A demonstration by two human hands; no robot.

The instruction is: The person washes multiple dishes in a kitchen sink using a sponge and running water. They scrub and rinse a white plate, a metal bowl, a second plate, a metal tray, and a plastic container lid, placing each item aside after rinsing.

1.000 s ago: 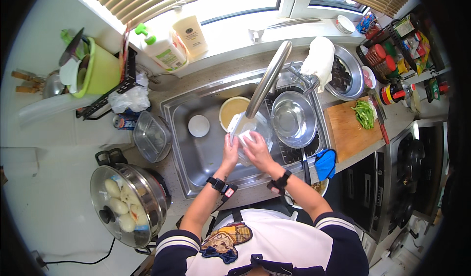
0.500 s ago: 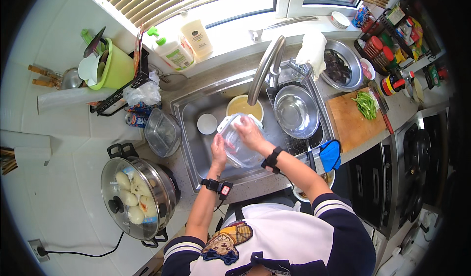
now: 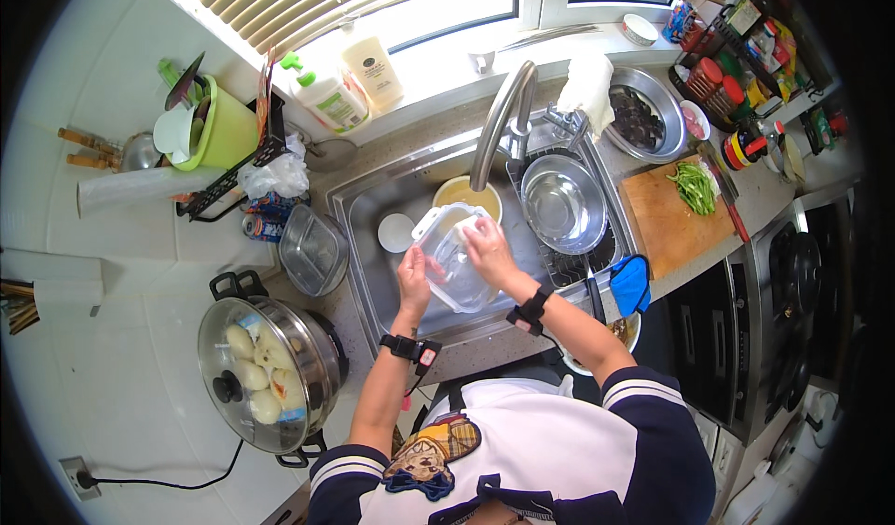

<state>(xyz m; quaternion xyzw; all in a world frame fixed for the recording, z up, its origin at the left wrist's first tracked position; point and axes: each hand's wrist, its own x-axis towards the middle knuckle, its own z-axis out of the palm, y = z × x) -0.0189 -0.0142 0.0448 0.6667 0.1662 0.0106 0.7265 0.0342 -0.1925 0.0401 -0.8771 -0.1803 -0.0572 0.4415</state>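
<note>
Over the sink (image 3: pixel 368 273) I hold a clear rectangular container lid (image 3: pixel 457 278) with a pale rim, tilted. My left hand (image 3: pixel 413 284) is closed on its left edge, and pinkish fingers show through the clear plastic. Across the lid's upper right, my right hand (image 3: pixel 490 255) has its fingers bent together against the surface. Something pale shows at those fingertips, too indistinct to name. Behind the lid sits a yellowish bowl (image 3: pixel 463 192), partly covered by it. A small white bowl (image 3: pixel 396 232) stands in the basin to the left of the lid.
The faucet (image 3: pixel 485 143) arches over the basin. A metal pan (image 3: pixel 564 205) rests on the rack at right, beside a cutting board (image 3: pixel 653 236) with green vegetables and a knife. Left of the sink are a clear container (image 3: pixel 312 253) and a lidded steamer pot (image 3: pixel 247 376).
My right hand has slid slightly down and right across the lid. The lid's lower edge has shifted up a little. My left hand keeps its hold, and the whole view has shifted slightly.
</note>
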